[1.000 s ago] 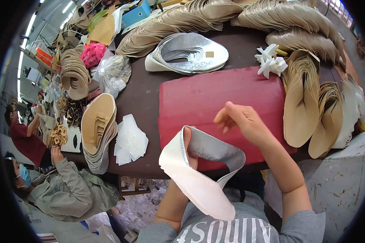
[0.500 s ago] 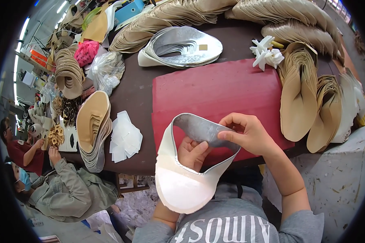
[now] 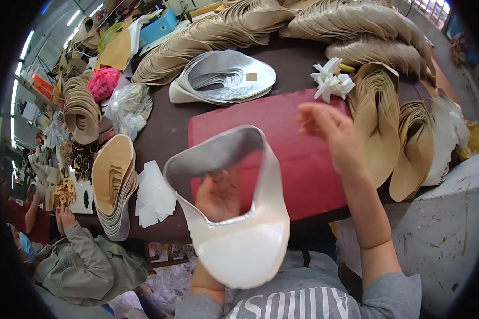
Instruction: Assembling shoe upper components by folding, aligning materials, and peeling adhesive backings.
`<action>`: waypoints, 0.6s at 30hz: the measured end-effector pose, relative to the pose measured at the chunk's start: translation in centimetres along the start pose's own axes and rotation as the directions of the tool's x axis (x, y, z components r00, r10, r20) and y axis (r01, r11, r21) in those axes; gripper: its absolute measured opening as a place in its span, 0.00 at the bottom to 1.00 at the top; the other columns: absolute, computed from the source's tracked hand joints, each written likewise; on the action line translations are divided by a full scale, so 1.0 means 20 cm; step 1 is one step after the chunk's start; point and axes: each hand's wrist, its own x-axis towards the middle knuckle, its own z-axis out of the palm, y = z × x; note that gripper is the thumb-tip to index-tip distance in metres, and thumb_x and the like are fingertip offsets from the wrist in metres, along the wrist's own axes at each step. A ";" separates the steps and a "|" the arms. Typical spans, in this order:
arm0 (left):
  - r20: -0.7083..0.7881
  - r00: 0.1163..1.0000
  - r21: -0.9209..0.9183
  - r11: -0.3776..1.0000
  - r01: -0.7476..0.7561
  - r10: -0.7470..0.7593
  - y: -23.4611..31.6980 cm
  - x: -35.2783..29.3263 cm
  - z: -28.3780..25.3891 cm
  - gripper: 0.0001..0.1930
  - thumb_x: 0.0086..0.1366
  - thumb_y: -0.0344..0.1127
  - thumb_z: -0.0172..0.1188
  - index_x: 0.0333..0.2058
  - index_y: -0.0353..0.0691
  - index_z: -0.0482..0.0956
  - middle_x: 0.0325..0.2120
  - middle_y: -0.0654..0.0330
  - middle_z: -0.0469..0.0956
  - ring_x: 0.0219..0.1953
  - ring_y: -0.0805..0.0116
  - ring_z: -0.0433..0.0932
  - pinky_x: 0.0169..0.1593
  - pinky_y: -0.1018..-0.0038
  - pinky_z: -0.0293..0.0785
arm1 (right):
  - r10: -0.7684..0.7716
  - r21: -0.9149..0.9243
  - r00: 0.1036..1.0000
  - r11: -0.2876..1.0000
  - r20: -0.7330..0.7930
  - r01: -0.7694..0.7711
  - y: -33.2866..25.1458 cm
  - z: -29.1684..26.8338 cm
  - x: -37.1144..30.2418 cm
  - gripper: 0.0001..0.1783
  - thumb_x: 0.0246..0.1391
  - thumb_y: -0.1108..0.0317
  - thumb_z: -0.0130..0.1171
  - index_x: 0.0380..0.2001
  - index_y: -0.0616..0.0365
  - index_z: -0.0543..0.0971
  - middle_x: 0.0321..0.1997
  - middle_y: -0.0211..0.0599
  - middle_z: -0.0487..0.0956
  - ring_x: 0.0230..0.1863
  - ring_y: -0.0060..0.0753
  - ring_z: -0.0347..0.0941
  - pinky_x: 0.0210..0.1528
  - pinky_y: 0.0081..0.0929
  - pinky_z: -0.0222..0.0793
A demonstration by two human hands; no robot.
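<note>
— While the person sat at the dark table [image 3: 159, 127], what lay along its left side?

— A co-worker's sleeve [image 3: 80, 255] showed at the lower left. On the table stood a stack of tan insoles [image 3: 112, 175], with white cut pieces [image 3: 154, 194] just beside it. Farther back a clear plastic bag [image 3: 125, 109] held small pale items, too blurred to tell apart.

— And the middle?

— The left hand [image 3: 218, 196] was closed on a white shoe upper [image 3: 239, 234], gripping it from inside its loop and holding it up over the table's near edge, in front of the red mat [image 3: 282, 138]. Behind lay a pile of silver uppers [image 3: 226, 80].

— The right side?

— The right hand [image 3: 330, 133] hovered over the mat, fingers loosely spread, holding nothing. White bows [image 3: 332, 82] lay beyond it, and fanned tan insoles [image 3: 378, 117] just right of it.
</note>
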 end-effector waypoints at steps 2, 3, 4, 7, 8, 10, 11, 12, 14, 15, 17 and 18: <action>-0.038 0.999 -0.013 1.000 -0.018 0.017 0.01 0.09 0.00 0.20 0.67 0.27 0.48 0.57 0.36 0.64 0.55 0.47 0.68 0.56 0.54 0.71 0.64 0.62 0.64 | -0.104 -0.052 0.978 0.994 -0.181 0.096 -0.08 -0.12 0.10 0.15 0.64 0.64 0.49 0.44 0.62 0.79 0.37 0.34 0.80 0.34 0.20 0.73 0.41 0.17 0.69; -0.117 0.993 0.079 0.996 0.039 -0.029 0.01 0.12 -0.02 0.22 0.66 0.28 0.48 0.59 0.36 0.63 0.58 0.46 0.65 0.59 0.54 0.68 0.65 0.63 0.62 | -0.135 -0.114 0.962 0.987 -0.235 0.111 -0.13 -0.18 0.14 0.15 0.64 0.63 0.50 0.45 0.62 0.79 0.37 0.34 0.80 0.34 0.19 0.73 0.41 0.16 0.69; -0.114 0.993 0.076 0.996 0.038 -0.030 0.02 0.12 -0.06 0.22 0.66 0.28 0.48 0.59 0.36 0.63 0.58 0.46 0.65 0.59 0.54 0.68 0.65 0.63 0.62 | -0.162 -0.209 0.962 0.971 -0.218 0.116 -0.15 -0.22 0.19 0.14 0.62 0.65 0.52 0.45 0.62 0.79 0.36 0.33 0.80 0.33 0.18 0.72 0.40 0.16 0.69; -0.188 0.951 0.835 0.469 0.287 -0.247 0.11 -0.06 -0.09 0.27 0.64 0.30 0.57 0.61 0.33 0.62 0.59 0.49 0.63 0.58 0.56 0.68 0.60 0.70 0.63 | -0.236 -0.696 0.960 0.715 -0.153 0.065 -0.12 -0.43 0.29 0.13 0.57 0.71 0.55 0.45 0.61 0.79 0.36 0.31 0.79 0.33 0.21 0.72 0.39 0.16 0.68; -0.260 0.914 0.905 0.251 0.343 -0.310 0.23 -0.13 -0.08 0.22 0.63 0.25 0.53 0.56 0.31 0.68 0.54 0.51 0.70 0.53 0.59 0.73 0.55 0.73 0.67 | -0.301 -0.840 0.952 0.529 -0.054 0.120 -0.10 -0.44 0.33 0.14 0.54 0.73 0.57 0.45 0.61 0.79 0.35 0.30 0.79 0.32 0.24 0.72 0.39 0.18 0.68; -0.119 0.870 0.992 -0.027 0.121 -0.479 0.41 -0.19 0.04 0.18 0.60 0.20 0.49 0.51 0.29 0.73 0.46 0.54 0.77 0.46 0.62 0.78 0.49 0.75 0.71 | -0.440 -0.925 0.862 0.152 0.253 0.349 -0.04 -0.49 0.44 0.13 0.52 0.73 0.57 0.41 0.61 0.79 0.34 0.30 0.78 0.33 0.30 0.72 0.39 0.21 0.68; -0.247 0.867 0.968 -0.155 0.198 -0.433 0.44 -0.20 0.16 0.18 0.57 0.17 0.46 0.46 0.29 0.76 0.41 0.54 0.80 0.40 0.63 0.80 0.44 0.75 0.73 | -0.427 -0.823 0.705 -0.245 0.566 0.512 0.01 -0.52 0.50 0.11 0.49 0.73 0.57 0.38 0.61 0.79 0.32 0.31 0.77 0.33 0.35 0.73 0.40 0.24 0.68; -0.270 0.885 0.942 -0.294 0.161 -0.380 0.54 -0.22 0.20 0.19 0.56 0.16 0.47 0.46 0.29 0.76 0.43 0.52 0.79 0.41 0.61 0.80 0.44 0.74 0.73 | -0.427 -0.822 0.704 -0.241 0.568 0.516 0.03 -0.53 0.55 0.11 0.49 0.73 0.57 0.38 0.61 0.79 0.32 0.31 0.77 0.33 0.35 0.73 0.40 0.24 0.68; -0.287 0.903 0.895 -0.426 0.134 -0.319 0.61 -0.25 0.24 0.19 0.55 0.16 0.47 0.47 0.28 0.76 0.44 0.51 0.79 0.41 0.59 0.79 0.44 0.74 0.73 | -0.297 -0.739 0.677 -0.313 0.673 0.597 0.07 -0.54 0.66 0.09 0.48 0.72 0.58 0.34 0.61 0.78 0.31 0.32 0.76 0.34 0.40 0.72 0.41 0.27 0.68; -0.152 0.981 0.850 -0.522 0.069 -0.118 0.58 -0.24 0.27 0.20 0.55 0.16 0.48 0.47 0.29 0.75 0.45 0.50 0.78 0.42 0.58 0.79 0.44 0.73 0.73 | -0.226 -0.690 0.657 -0.345 0.719 0.637 0.08 -0.54 0.69 0.07 0.48 0.72 0.58 0.33 0.61 0.77 0.31 0.33 0.76 0.34 0.42 0.72 0.41 0.29 0.68; 0.102 0.995 0.799 -0.597 -0.071 0.018 0.47 -0.24 0.33 0.22 0.54 0.18 0.51 0.50 0.30 0.74 0.47 0.49 0.76 0.45 0.56 0.78 0.45 0.72 0.74 | -0.148 -0.633 0.629 -0.371 0.763 0.680 0.10 -0.53 0.72 0.07 0.47 0.71 0.59 0.31 0.61 0.77 0.30 0.33 0.75 0.34 0.44 0.72 0.42 0.30 0.68; 0.189 0.981 0.805 -0.567 -0.175 -0.035 0.40 -0.24 0.36 0.23 0.55 0.19 0.53 0.52 0.31 0.72 0.49 0.49 0.75 0.46 0.56 0.78 0.46 0.71 0.74 | -0.109 -0.714 0.721 -0.300 0.685 0.633 0.11 -0.52 0.72 0.06 0.47 0.71 0.59 0.29 0.61 0.76 0.30 0.34 0.76 0.34 0.44 0.72 0.41 0.30 0.68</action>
